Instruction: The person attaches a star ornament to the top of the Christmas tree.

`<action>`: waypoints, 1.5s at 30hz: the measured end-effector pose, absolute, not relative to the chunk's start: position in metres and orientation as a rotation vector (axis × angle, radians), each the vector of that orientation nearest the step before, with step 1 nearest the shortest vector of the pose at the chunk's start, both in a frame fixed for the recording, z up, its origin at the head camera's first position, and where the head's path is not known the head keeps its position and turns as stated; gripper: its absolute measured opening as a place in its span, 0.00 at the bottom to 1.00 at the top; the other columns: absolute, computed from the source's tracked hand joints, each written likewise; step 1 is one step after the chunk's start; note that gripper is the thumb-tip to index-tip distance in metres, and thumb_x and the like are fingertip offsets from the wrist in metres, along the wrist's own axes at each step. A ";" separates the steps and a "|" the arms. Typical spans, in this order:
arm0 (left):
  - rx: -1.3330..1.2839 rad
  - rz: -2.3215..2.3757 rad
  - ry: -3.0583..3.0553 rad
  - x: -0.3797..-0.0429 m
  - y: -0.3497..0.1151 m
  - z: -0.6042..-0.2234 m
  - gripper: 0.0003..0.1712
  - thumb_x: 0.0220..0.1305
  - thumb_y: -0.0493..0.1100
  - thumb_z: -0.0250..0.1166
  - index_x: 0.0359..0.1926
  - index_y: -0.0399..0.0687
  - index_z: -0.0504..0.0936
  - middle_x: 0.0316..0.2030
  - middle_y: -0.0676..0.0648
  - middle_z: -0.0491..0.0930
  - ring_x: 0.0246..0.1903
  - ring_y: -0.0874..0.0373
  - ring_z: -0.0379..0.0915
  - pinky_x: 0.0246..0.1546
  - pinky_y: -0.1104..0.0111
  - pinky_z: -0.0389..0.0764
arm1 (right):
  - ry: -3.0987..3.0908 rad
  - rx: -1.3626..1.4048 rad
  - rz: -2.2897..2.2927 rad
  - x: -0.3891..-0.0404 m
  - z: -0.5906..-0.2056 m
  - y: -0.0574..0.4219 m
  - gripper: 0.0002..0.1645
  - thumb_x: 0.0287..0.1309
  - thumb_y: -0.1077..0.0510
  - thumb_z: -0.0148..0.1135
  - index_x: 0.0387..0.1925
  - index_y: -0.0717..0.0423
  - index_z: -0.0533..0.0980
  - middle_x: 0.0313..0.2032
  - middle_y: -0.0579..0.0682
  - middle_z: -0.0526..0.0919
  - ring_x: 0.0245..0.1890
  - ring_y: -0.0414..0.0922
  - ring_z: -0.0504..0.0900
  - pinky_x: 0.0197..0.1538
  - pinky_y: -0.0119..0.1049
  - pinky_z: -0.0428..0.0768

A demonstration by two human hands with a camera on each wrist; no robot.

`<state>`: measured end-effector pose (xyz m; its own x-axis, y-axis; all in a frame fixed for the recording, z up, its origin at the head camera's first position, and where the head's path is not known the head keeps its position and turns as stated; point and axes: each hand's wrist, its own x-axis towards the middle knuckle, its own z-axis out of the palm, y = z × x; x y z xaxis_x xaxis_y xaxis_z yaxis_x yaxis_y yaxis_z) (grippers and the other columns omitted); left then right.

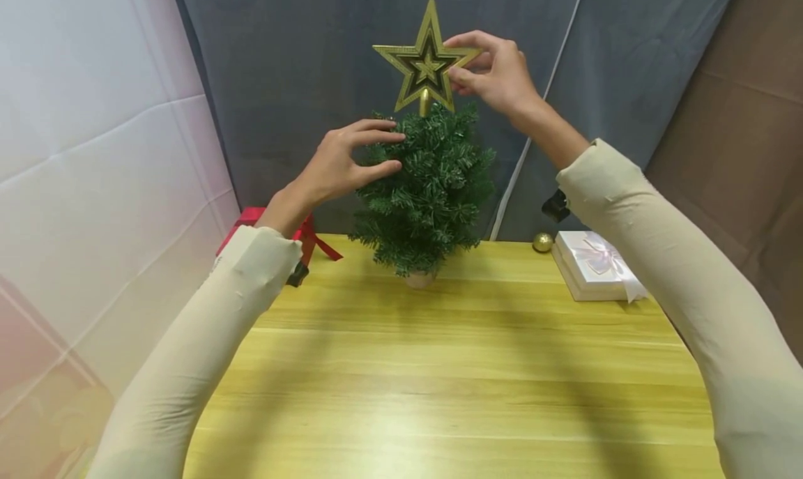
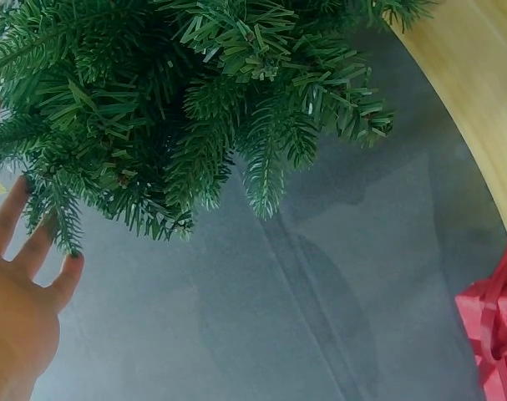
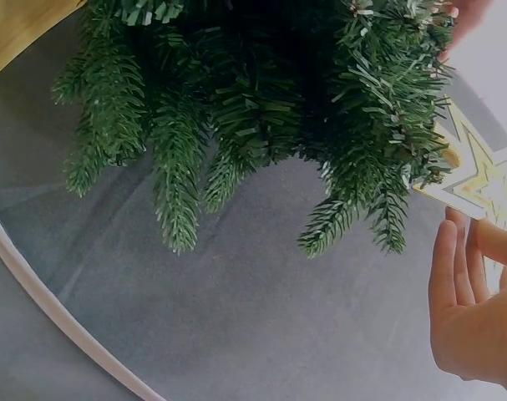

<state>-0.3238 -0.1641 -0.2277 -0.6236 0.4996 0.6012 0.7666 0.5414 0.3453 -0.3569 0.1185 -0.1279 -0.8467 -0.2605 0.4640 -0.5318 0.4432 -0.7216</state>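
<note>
A gold star tree topper (image 1: 429,66) stands upright at the top of a small green artificial Christmas tree (image 1: 433,179), its gold stem reaching down into the upper branches. My right hand (image 1: 498,74) pinches the star's right side between thumb and fingers. In the right wrist view the same hand (image 3: 474,309) is at the edge of the star (image 3: 479,171). My left hand (image 1: 351,155) is at the tree's upper left, fingers spread and fairly straight beside the branches. The left wrist view shows its fingertips among the needles of the tree (image 2: 153,109).
The tree's pale base (image 1: 419,279) stands near the back edge of the wooden table (image 1: 401,367). A white gift box (image 1: 592,266) with a ribbon and a gold ball ornament (image 1: 542,242) lie at the back right. Behind my left forearm sits a red gift box (image 2: 495,334). A grey curtain (image 1: 301,54) hangs behind.
</note>
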 end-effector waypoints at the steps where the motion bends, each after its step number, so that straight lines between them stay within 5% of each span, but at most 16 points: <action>1: -1.031 -0.833 -2.345 -0.324 -0.164 -0.228 0.27 0.66 0.51 0.75 0.65 0.58 0.84 0.69 0.51 0.75 0.70 0.51 0.68 0.70 0.49 0.68 | -2.416 0.679 1.363 -0.357 -0.128 0.119 0.27 0.69 0.58 0.67 0.68 0.44 0.77 0.48 0.54 0.88 0.44 0.44 0.87 0.53 0.35 0.84; 20: -1.034 -0.844 -2.323 -0.324 -0.163 -0.228 0.27 0.66 0.50 0.75 0.65 0.56 0.84 0.70 0.49 0.75 0.71 0.51 0.68 0.70 0.50 0.68 | -2.437 0.701 1.345 -0.353 -0.132 0.122 0.27 0.70 0.57 0.67 0.68 0.44 0.77 0.47 0.53 0.89 0.39 0.41 0.87 0.47 0.37 0.84; 35: -1.033 -0.848 -2.332 -0.326 -0.162 -0.228 0.27 0.66 0.50 0.75 0.65 0.56 0.84 0.70 0.50 0.74 0.71 0.51 0.68 0.70 0.50 0.68 | -2.473 0.793 1.280 -0.351 -0.124 0.130 0.29 0.70 0.57 0.65 0.71 0.43 0.75 0.53 0.58 0.87 0.54 0.48 0.86 0.61 0.37 0.80; 45: -1.026 -0.848 -2.346 -0.326 -0.164 -0.229 0.27 0.66 0.50 0.75 0.65 0.56 0.84 0.70 0.50 0.74 0.71 0.51 0.68 0.71 0.49 0.68 | -2.413 0.786 1.286 -0.348 -0.131 0.140 0.31 0.69 0.58 0.67 0.71 0.44 0.74 0.53 0.55 0.88 0.48 0.40 0.87 0.60 0.37 0.81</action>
